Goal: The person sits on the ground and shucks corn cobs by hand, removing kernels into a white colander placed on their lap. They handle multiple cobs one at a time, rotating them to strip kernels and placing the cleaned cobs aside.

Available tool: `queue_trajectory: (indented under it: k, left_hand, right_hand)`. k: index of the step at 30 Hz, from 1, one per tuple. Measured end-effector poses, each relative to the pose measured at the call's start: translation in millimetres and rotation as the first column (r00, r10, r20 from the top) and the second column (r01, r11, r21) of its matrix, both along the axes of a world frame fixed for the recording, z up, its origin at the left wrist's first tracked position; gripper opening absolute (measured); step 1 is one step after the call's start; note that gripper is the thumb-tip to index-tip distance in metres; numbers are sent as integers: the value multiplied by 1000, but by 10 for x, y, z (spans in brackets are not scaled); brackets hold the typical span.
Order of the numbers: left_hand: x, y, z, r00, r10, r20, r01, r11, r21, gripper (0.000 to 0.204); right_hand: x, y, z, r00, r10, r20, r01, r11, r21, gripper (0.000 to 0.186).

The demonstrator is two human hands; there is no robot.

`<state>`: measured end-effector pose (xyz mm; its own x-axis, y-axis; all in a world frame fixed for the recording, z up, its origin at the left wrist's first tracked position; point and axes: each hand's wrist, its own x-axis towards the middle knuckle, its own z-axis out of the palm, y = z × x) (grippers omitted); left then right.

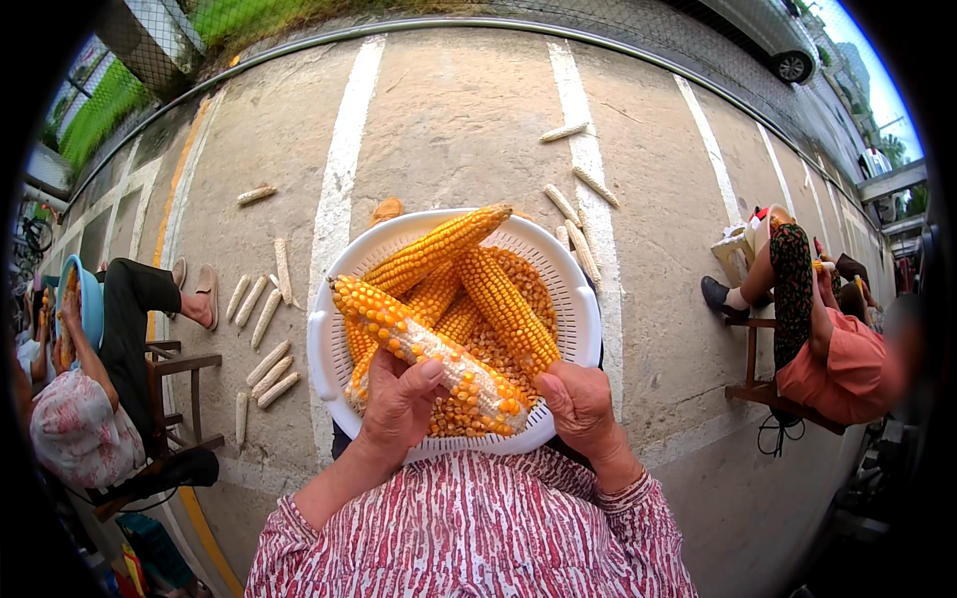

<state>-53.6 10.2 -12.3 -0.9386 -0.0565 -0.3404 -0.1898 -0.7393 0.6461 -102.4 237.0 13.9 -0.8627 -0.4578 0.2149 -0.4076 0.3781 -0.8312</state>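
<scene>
Clamping one half-stripped cob [454, 363] in left hand [394, 406] over one white basin [325, 349]; gripping near end of second cob [506, 307] in right hand [586, 412]. Facing white-striped concrete floor [459, 120] and, far off, mesh fence [648, 36]. Counting about nine bare cobs [266, 317] at left, about five [595, 186] at far right.

Red-and-white streaked shirt [469, 528], matching sleeves [643, 523], bare wrists [374, 455]

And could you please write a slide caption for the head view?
Left hand gripping a partly shelled corn cob over a white slotted basin of yellow corn ears and loose kernels.
</scene>
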Motion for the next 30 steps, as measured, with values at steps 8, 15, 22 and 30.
queue_trajectory:
  k: [8, 15, 22, 30]
  left_hand:
    - [-66, 74, 172, 998, 54, 16, -54, 998, 41, 48]
    - [-41, 29, 84, 1000, 5, 15, -5, 1000, 17, 47]
    - [-44, 47, 114, 1000, 26, 14, -26, 1000, 10, 46]
    - [-26, 50, 119, 1000, 21, -7, -21, 1000, 5, 48]
  right_hand:
    - [-58, 1011, -225, 737, -614, 282, 674, 696, -246, 36]
    - [148, 1968, -505, 625, -769, -130, 632, 402, 663, 67]
    - [4, 662, 148, 877, -455, 154, 466, 884, -37, 39]
    - [-10, -242, 314, 984, 54, 169, -41, 996, -83, 33]
